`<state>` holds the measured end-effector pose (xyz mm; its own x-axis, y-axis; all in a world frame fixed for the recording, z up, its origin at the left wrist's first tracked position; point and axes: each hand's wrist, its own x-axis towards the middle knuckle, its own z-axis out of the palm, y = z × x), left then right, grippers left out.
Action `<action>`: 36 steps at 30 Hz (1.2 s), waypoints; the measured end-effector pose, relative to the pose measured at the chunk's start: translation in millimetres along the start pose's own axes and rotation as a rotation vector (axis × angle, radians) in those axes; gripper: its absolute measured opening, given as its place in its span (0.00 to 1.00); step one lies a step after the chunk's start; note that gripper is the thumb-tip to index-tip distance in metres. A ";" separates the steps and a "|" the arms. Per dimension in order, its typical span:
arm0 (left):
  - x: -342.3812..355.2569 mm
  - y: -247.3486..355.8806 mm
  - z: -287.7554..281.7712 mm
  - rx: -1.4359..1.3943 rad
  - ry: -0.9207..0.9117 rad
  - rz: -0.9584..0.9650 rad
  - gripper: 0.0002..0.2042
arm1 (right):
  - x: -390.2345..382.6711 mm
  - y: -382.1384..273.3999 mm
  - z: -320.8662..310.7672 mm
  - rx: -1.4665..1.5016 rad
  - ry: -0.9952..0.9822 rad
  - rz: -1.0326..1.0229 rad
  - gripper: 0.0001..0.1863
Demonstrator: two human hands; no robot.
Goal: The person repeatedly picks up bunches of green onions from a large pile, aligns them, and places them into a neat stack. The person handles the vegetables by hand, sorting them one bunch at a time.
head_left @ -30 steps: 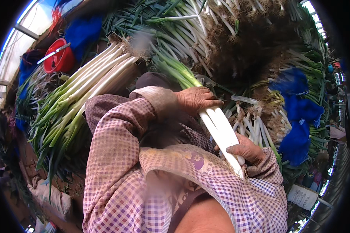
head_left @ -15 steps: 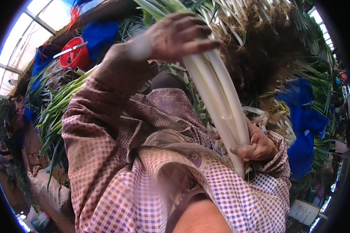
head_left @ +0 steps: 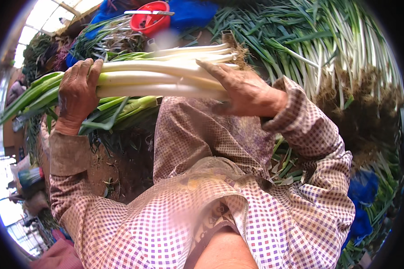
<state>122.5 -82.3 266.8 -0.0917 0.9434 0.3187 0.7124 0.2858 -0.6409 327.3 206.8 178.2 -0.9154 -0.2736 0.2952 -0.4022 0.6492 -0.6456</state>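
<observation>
My left hand [head_left: 80, 89] is closed around the green-and-white part of several thick leeks [head_left: 161, 78], held sideways over the bundle of leeks on the left. My right hand [head_left: 244, 92] grips their white end, fingertips on top and thumb lower, slightly blurred. Their leafy tops reach out past my left hand toward the left edge. Just behind them, more white stalks with brown roots [head_left: 235, 58] show, and green leaves hang beneath.
A red bowl [head_left: 149, 27] with a knife [head_left: 148, 12] across it sits at the back by blue cloth [head_left: 193, 13]. Rows of rooted leeks [head_left: 323, 54] fill the back right, with more blue cloth [head_left: 361, 193] at lower right. My checked-clad knee [head_left: 184, 134] is below the held leeks.
The leeks have swung from upright on my right to horizontal on the left. Both hands moved with them, my right hand upward. The view has turned leftward.
</observation>
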 end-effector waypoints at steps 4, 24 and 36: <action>-3.9 -4.8 74.7 -0.081 -0.082 -0.128 0.19 | 69.1 73.1 19.4 -0.575 0.054 0.335 0.45; 32.8 17.8 260.9 -0.664 -0.629 -0.274 0.37 | 88.8 300.1 65.0 -0.641 0.046 0.520 0.39; 29.6 30.3 270.1 -0.535 -0.706 -0.298 0.39 | 93.4 232.7 80.8 -0.429 -0.226 0.641 0.34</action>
<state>-46.6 -0.3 68.3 -0.5986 0.7775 -0.1927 0.8010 0.5824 -0.1385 147.0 275.0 -1.3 -0.9655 0.1381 -0.2206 0.2020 0.9321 -0.3006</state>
